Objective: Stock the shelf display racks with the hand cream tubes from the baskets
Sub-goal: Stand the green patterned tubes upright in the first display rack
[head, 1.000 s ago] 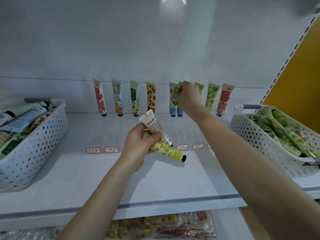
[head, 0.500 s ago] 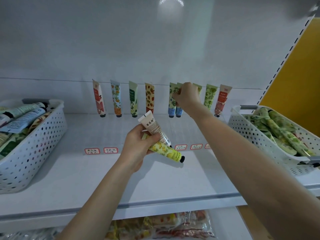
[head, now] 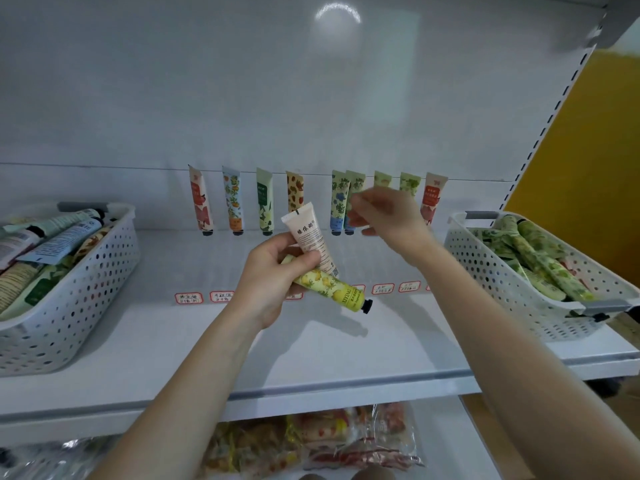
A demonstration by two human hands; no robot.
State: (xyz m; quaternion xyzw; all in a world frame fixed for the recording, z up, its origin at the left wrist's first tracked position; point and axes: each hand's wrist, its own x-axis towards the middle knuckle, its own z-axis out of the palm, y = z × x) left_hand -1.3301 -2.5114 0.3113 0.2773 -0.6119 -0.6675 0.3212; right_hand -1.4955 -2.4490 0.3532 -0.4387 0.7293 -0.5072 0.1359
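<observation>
**Hand cream tubes (head: 264, 202) are lining up along the back of the shelf**

I am watching the left grip (head: 270, 278) clamping two tubes at once. A peach tube (head: 308, 237) is pointing up, and a lemon-print tube (head: 332, 289) is lying across beneath it with its black cap out to the right. I am judging that they are being held close to the row as a ready supply, so the other side can take them one at a time.

The right grip (head: 384, 216) is hanging loose-fingered and, as far as I can tell through the blur, carrying nothing. It is hovering just in front of two blue-flower tubes (head: 337, 202) standing side by side.

The row is standing cap-down with its crimped ends leaning on the back panel (head: 311, 98). Price labels (head: 187, 297) are sitting on the shelf (head: 311, 358) in front of it, which is probably setting the spacing.

A left basket (head: 86, 289) is holding mixed tubes and a right basket (head: 502, 271) green-print ones. Both are sitting at the shelf ends, within reach.
</observation>
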